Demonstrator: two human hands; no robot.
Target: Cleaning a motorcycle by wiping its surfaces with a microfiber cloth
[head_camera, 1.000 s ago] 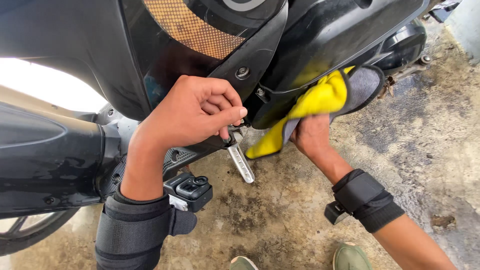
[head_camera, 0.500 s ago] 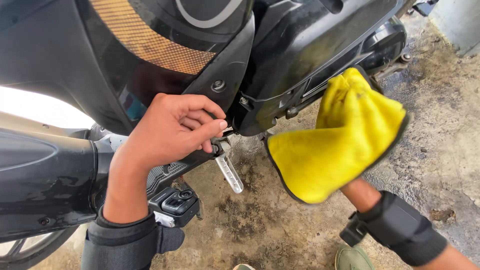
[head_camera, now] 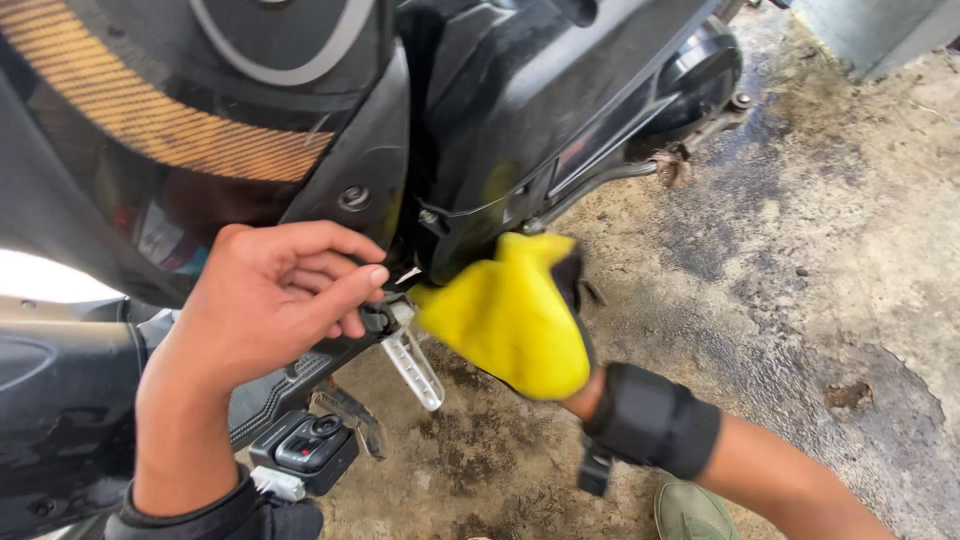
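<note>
Left hand (head_camera: 270,300) fingers curled, pinching pivot of ribbed silver metal footpeg (head_camera: 412,365); right hand (head_camera: 540,345) just right of footpeg, wrapped inside yellow microfibre cloth (head_camera: 505,315), grip hidden; cloth pressed against black plastic scooter panel (head_camera: 520,110) above footpeg.

the scooter's black plastic body panel (head_camera: 560,110) looks glossy and smooth, and the footpeg (head_camera: 412,366) is bare ribbed metal. the yellow cloth (head_camera: 510,315) is soft and matt. the concrete floor (head_camera: 850,260) is rough and stained.

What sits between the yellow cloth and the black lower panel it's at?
Nothing visible. The right hand, wrapped in the yellow cloth, has it right up against the black panel. The footpeg hangs to the side, by the left hand.
</note>
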